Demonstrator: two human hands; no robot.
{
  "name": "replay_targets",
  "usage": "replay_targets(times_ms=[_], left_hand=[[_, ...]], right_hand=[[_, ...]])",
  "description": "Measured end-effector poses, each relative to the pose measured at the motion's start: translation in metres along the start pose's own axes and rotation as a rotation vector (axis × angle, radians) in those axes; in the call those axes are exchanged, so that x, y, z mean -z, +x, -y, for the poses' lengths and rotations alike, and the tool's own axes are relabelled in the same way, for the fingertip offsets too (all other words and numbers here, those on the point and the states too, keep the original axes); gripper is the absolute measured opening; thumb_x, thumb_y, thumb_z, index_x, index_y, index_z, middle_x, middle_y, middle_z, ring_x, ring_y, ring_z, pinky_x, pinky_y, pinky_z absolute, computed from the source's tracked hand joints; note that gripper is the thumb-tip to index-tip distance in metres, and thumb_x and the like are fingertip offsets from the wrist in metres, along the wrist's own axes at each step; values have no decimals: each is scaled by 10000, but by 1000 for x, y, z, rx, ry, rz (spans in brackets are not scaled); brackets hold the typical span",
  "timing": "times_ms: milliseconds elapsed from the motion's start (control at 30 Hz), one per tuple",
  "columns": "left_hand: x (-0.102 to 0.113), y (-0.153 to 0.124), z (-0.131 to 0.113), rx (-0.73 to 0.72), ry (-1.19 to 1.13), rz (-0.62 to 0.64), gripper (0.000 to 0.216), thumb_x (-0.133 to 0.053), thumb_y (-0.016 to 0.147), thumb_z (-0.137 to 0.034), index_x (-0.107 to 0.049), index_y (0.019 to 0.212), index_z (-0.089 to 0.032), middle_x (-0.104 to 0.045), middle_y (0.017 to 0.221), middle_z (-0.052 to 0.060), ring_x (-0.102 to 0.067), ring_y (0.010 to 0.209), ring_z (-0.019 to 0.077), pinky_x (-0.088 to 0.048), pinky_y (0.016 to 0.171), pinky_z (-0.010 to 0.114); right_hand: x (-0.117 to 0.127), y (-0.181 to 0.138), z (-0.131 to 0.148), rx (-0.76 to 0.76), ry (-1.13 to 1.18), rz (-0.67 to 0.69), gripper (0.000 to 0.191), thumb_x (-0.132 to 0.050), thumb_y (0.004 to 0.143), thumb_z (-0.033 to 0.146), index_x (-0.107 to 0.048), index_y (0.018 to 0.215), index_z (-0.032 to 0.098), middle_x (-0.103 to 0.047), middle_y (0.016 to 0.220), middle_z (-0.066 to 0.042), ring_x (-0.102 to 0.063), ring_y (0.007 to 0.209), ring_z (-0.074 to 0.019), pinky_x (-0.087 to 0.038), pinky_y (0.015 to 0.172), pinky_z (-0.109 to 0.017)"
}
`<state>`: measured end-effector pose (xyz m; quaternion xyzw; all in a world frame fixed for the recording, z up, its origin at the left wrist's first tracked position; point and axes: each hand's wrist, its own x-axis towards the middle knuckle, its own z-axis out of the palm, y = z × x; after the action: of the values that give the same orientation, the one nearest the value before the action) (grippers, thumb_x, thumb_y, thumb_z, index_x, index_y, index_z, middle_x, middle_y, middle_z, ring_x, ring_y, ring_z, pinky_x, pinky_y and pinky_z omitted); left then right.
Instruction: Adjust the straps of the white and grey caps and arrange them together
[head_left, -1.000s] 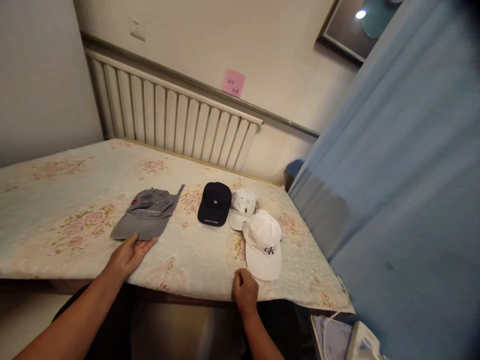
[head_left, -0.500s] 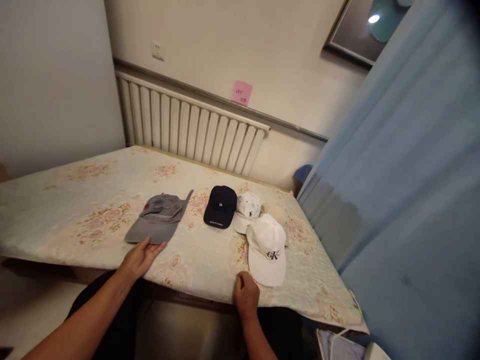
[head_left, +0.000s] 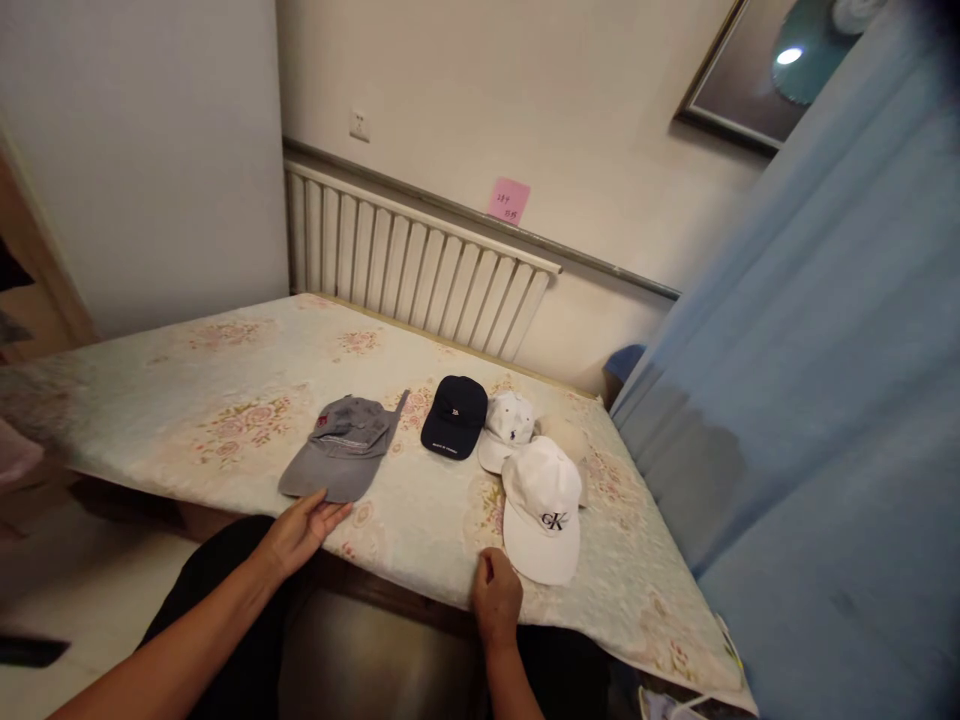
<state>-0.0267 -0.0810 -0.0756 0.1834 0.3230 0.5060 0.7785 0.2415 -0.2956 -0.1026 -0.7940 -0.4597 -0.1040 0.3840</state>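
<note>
Several caps lie on a table covered with a floral cloth (head_left: pixel 187 420). A flattened grey cap (head_left: pixel 341 460) is on the left; my left hand (head_left: pixel 304 527) rests open at its front brim, fingers stretched out. In the middle sits a dark navy cap (head_left: pixel 454 415), with a small white cap (head_left: pixel 507 428) beside it and a beige cap (head_left: pixel 568 438) partly hidden behind. A white cap with a black logo (head_left: pixel 544 505) lies nearest. My right hand (head_left: pixel 496 595) rests at the table edge just left of its brim, fingers curled, nothing seen in them.
A white radiator (head_left: pixel 420 265) runs along the wall behind the table, with a pink note (head_left: pixel 508 201) above it. A blue curtain (head_left: pixel 810 400) hangs close on the right. A framed picture (head_left: pixel 757 80) is at the top right. Floor shows at the lower left.
The view has swung left and back, so everything sits further right in the frame. My left hand has slipped slightly off the grey cap's brim toward the table edge. The caps have not moved.
</note>
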Motion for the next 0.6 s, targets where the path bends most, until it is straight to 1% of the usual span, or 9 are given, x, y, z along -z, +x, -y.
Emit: replay_targets(times_ms=[100, 200, 267, 367, 433, 533, 600], left_hand=[[1, -11, 2, 38, 14, 26, 216, -530, 829, -19, -621, 996, -121, -717, 899, 113, -715, 831, 234, -613, 773, 417], [1, -18, 1, 71, -6, 65, 228, -547, 849, -86, -622, 1059, -131, -723, 955, 137, -714, 881, 260, -598, 805, 447], [1, -20, -1, 85, -31, 83, 238, -554, 869, -154, -614, 1099, -140, -722, 988, 153, -709, 923, 285, -585, 823, 477], [0, -18, -5, 101, -55, 87, 326, -561, 887, -237, -586, 1201, -152, -715, 1032, 173, -697, 969, 309, -572, 841, 499], [-1, -14, -7, 91, -99, 68, 373, -547, 899, -234, -560, 1265, -167, -708, 1084, 166, -690, 998, 296, -562, 870, 498], [-5, -8, -11, 34, -192, 7, 397, -510, 912, -162, -542, 1305, -209, -691, 1170, 123, -685, 1020, 249, -554, 909, 471], [-8, -5, -12, 5, -210, -26, 411, -476, 917, -110, -539, 1310, -214, -696, 1169, 107, -697, 990, 221, -562, 908, 437]], right_hand=[[1, -1, 0, -9, -6, 15, 247, -413, 883, 236, -627, 768, 194, -655, 689, -35, -613, 642, -179, -405, 639, -262], [1, -1, 0, -7, -5, 13, 252, -410, 887, 247, -630, 776, 192, -660, 699, -40, -622, 656, -185, -412, 648, -266], [2, -1, 1, 1, -1, 8, 258, -407, 891, 254, -630, 776, 192, -660, 700, -41, -624, 661, -187, -416, 650, -266], [2, -1, 1, 12, -3, 1, 262, -411, 892, 259, -634, 773, 192, -663, 698, -39, -623, 647, -184, -418, 641, -263], [1, -1, 0, 19, -10, -11, 259, -417, 888, 258, -640, 774, 192, -668, 699, -38, -627, 643, -182, -420, 639, -261], [1, -1, 0, 31, -13, -23, 251, -426, 882, 249, -648, 783, 190, -674, 704, -39, -637, 651, -181, -427, 649, -259], [1, -2, 0, 34, -15, -20, 246, -430, 882, 246, -652, 792, 188, -678, 714, -41, -641, 662, -184, -432, 659, -260]])
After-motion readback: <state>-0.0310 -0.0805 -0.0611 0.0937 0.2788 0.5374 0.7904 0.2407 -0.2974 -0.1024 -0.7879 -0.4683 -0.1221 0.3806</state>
